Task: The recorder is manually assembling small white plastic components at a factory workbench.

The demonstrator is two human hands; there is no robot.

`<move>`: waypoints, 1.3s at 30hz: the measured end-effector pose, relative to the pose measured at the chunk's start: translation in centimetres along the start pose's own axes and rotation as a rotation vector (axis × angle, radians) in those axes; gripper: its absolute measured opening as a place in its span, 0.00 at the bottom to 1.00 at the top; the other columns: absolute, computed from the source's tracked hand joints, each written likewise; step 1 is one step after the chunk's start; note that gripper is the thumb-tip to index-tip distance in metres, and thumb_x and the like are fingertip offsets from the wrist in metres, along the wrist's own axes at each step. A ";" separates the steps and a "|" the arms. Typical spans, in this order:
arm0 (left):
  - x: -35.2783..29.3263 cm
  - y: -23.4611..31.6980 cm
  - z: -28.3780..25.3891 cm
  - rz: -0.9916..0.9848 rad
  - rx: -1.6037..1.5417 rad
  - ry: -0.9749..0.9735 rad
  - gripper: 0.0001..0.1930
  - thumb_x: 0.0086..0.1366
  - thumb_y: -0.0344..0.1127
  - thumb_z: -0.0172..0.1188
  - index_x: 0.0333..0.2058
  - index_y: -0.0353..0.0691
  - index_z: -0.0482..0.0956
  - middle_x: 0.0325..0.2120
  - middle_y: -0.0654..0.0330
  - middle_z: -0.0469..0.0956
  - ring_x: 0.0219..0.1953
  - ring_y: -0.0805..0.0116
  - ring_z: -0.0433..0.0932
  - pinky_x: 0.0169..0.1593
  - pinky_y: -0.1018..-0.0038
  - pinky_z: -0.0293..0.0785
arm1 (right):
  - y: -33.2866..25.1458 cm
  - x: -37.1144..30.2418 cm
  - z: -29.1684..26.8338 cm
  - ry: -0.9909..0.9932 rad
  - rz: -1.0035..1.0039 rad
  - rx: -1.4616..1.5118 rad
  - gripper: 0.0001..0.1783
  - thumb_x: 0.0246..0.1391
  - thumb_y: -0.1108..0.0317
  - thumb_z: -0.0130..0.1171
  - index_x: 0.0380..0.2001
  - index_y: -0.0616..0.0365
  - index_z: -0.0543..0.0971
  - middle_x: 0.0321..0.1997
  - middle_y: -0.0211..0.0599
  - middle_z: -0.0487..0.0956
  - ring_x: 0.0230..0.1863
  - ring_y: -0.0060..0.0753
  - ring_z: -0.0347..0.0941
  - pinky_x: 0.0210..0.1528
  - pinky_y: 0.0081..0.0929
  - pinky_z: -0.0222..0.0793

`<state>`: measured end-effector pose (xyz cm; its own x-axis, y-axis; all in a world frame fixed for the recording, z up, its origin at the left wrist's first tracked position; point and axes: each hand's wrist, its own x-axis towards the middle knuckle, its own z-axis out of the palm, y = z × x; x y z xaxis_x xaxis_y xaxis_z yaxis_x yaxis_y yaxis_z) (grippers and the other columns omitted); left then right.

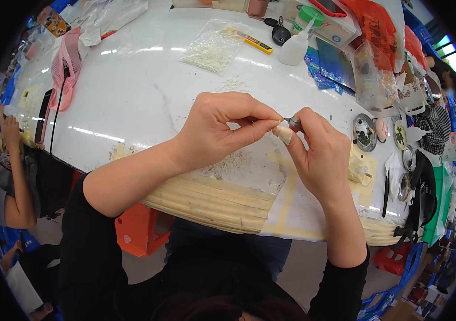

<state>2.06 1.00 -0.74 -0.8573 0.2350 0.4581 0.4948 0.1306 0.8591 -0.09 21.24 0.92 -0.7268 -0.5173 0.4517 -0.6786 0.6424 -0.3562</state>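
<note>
Okay, left hand [220, 120] first: fingers pinched together, anything between them too small to tell. Immediately rightward, above the worktop [158, 80], a small grey tool [294, 122] lies roughly crosswise, narrow end towards those fingertips, clamped between the fingers of the right hand [319, 142].

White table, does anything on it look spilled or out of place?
Yes: loose pale bits lie scattered on the white table near the left hand, and a smaller patch lies near the clear bag. They look spilled because similar bits sit gathered inside that bag, though they may simply be scraps.
</note>
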 end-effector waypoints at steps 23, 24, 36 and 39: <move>0.3 0.0 -0.1 0.232 0.264 0.025 0.09 0.56 0.20 0.64 0.36 0.36 0.84 0.28 0.60 0.83 0.28 0.72 0.79 0.31 0.79 0.74 | -0.2 0.0 -0.2 -0.037 0.038 0.049 0.14 0.52 0.62 0.64 0.23 0.58 0.71 0.18 0.35 0.71 0.18 0.36 0.67 0.20 0.30 0.61; 0.3 0.0 -0.1 0.230 0.263 0.024 0.09 0.56 0.20 0.64 0.36 0.36 0.84 0.28 0.59 0.83 0.28 0.72 0.79 0.31 0.79 0.74 | 0.0 0.0 -0.2 -0.032 0.017 0.030 0.13 0.50 0.63 0.64 0.23 0.56 0.71 0.17 0.33 0.71 0.17 0.35 0.69 0.19 0.30 0.61; 0.2 0.3 -0.3 0.256 0.312 0.004 0.10 0.54 0.19 0.63 0.37 0.36 0.83 0.29 0.59 0.82 0.28 0.69 0.79 0.31 0.78 0.75 | -0.1 0.0 -0.5 -0.019 -0.026 -0.005 0.11 0.48 0.64 0.65 0.24 0.53 0.73 0.16 0.29 0.73 0.16 0.32 0.70 0.16 0.29 0.60; 0.2 0.3 -0.3 0.265 0.315 -0.001 0.11 0.54 0.19 0.63 0.37 0.36 0.83 0.29 0.59 0.82 0.28 0.69 0.79 0.31 0.78 0.75 | -0.2 0.0 -0.5 -0.022 -0.029 -0.001 0.10 0.47 0.64 0.65 0.24 0.53 0.73 0.16 0.29 0.73 0.16 0.31 0.70 0.16 0.29 0.60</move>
<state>2.04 0.75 -0.30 -0.6940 0.3011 0.6540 0.7182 0.3535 0.5994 0.09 21.43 1.42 -0.7086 -0.5481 0.4443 -0.6997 0.6271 -0.3424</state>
